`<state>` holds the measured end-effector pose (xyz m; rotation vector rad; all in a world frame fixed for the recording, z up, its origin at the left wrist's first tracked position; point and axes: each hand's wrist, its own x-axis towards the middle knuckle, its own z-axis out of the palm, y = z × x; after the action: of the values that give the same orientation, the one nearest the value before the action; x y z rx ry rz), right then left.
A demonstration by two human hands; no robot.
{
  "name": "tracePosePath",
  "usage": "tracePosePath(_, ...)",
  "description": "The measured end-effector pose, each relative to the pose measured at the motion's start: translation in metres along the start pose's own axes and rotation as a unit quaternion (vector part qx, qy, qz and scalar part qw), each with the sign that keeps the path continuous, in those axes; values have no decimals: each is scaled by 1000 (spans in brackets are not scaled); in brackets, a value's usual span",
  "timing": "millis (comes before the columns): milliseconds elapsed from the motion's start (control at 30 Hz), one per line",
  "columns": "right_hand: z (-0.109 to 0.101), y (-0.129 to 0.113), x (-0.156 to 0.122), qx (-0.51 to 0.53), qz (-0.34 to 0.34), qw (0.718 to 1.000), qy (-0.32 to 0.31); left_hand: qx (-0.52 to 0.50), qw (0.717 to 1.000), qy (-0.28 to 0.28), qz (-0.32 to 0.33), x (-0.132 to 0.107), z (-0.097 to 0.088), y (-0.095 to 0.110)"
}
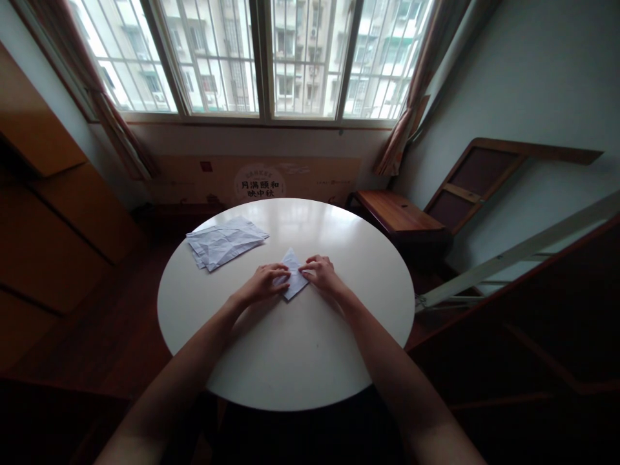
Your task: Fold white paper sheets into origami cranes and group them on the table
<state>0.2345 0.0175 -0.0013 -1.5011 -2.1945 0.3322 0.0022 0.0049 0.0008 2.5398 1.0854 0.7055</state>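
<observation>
A small folded sheet of white paper (292, 266), diamond-shaped with one corner toward the window, lies on the round white table (310, 361). My left hand (267, 280) grips its left side, fingers curled over the edge. On the opposite side my right hand (321, 271) has its thumb and fingers closed on the paper's right corner. Parts of both side corners are hidden under the fingers. Farther back on the left lies a stack of creased white sheets (227, 240), apart from both hands.
Beyond the table, a long printed cardboard panel (194, 177) leans below the barred window (305, 58). A wooden stool-like piece (400, 212) stands at the back right. Pale ladder-like rails (523, 252) slant along the right. Orange-brown cabinets (43, 226) stand at left.
</observation>
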Motion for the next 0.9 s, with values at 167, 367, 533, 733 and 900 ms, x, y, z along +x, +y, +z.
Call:
tracePosePath(167, -4, 1, 0, 6, 7, 1000, -6, -9, 998, -63, -17, -4, -11, -1)
tracePosePath(367, 0, 2, -1, 40, -37, 998, -13, -34, 997, -69, -10, -4, -11, -6)
tracePosePath(533, 4, 1, 0, 44, -42, 998, -10, -41, 997, -57, 5, -3, -12, -6)
tracePosePath(733, 2, 0, 0, 40, -41, 998, -18, -53, 997, -55, 1, -4, -16, -4)
tracePosePath(900, 2, -1, 0, 38, -40, 998, -18, -34, 998, -52, 7, -5, -13, -7)
